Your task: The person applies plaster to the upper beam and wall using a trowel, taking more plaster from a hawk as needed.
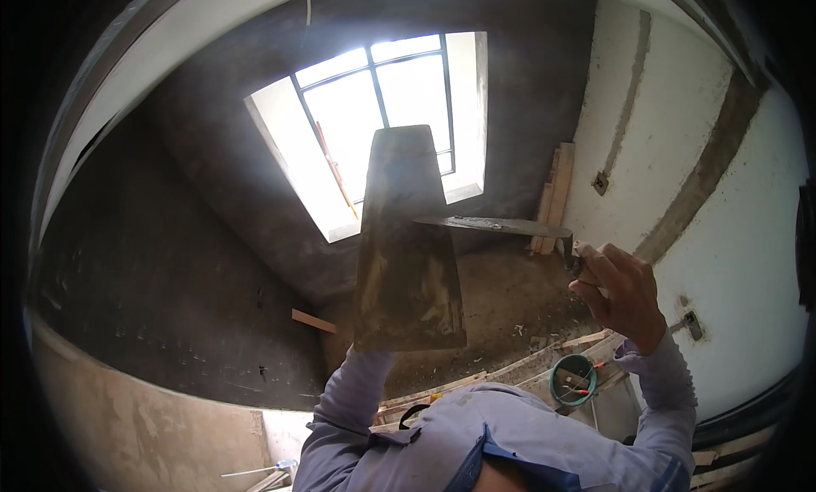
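A long rectangular plastering float, its flat face stained and damp-looking, is raised in front of me. My left forearm runs up behind its near end and carries it; the float hides the hand itself. My right hand is closed around the handle of a pointed trowel with a smeared grey blade. That blade points left, and its tip overlaps the float's face around mid-length. Whether the tip touches the face, I cannot tell.
Ahead is a bright window in a dark plastered wall. Planks lean in the far right corner, beside a white wall with patched channels. A green bucket holding tools stands low on the right. Debris litters the floor.
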Motion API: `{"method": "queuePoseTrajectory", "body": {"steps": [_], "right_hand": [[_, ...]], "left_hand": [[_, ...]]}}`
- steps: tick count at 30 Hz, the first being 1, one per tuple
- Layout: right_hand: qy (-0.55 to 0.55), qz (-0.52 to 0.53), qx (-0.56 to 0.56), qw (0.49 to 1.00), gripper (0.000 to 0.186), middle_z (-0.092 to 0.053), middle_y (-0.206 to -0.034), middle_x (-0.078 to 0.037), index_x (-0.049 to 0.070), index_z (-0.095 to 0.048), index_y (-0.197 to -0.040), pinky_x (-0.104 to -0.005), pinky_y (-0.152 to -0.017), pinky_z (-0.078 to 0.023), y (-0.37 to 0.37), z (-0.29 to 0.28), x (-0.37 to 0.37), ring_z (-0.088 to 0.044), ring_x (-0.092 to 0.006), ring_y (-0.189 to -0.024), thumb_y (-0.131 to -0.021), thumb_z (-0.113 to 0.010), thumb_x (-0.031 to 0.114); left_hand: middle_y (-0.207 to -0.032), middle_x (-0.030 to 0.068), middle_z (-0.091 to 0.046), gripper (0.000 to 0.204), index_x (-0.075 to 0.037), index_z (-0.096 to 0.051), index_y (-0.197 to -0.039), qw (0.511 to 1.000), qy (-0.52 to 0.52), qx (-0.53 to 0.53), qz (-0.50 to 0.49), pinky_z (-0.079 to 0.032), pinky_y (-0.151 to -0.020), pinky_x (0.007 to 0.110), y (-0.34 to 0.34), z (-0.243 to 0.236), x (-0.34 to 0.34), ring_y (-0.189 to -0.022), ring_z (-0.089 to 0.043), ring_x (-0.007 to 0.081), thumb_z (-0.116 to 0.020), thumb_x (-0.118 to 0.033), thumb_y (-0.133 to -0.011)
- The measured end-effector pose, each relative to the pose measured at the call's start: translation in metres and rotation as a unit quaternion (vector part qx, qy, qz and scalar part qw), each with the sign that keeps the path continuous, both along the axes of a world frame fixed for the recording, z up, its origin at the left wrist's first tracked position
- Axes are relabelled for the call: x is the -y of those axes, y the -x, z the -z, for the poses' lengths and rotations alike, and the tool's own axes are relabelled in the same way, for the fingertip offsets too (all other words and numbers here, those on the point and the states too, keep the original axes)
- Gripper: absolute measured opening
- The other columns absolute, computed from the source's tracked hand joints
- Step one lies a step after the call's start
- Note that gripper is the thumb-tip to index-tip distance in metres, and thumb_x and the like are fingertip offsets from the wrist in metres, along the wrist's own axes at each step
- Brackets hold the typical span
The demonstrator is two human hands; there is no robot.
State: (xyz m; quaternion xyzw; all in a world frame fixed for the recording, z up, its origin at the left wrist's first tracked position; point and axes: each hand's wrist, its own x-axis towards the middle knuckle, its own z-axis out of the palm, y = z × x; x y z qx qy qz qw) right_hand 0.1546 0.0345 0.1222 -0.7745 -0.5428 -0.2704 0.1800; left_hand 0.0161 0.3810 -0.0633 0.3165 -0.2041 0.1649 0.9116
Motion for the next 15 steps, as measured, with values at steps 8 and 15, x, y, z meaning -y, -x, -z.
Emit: {"method": "queuePoseTrajectory", "body": {"steps": [8,15], "right_hand": [[-0.049,0.027,0.060,0.997,0.041,-0.051,-0.074,-0.003,0.008,-0.063,-0.114,-0.0341,-0.054,-0.043,-0.012,0.010,0.024,-0.054,-0.0210,-0.063,-0.078,-0.074,0.021],[-0.103,0.075,0.095,0.987,0.045,-0.050,-0.073,-0.002,0.010,-0.065,-0.114,-0.0326,-0.054,-0.042,-0.024,0.035,0.039,-0.054,-0.0187,-0.063,-0.071,-0.078,0.018]], "left_hand": [[-0.145,0.0098,-0.038,0.050,-0.010,-0.031,-0.146,0.999,-0.022,-0.018,0.033,-0.033,-0.111,0.040,-0.031,0.004,0.028,-0.133,-0.037,0.0258,-0.033,-0.036,-0.103],[-0.145,0.0099,-0.039,0.050,-0.010,-0.032,-0.145,0.996,-0.040,-0.039,0.073,-0.033,-0.111,0.040,-0.051,0.010,0.059,-0.132,-0.037,0.0260,-0.034,-0.036,-0.102]]}}
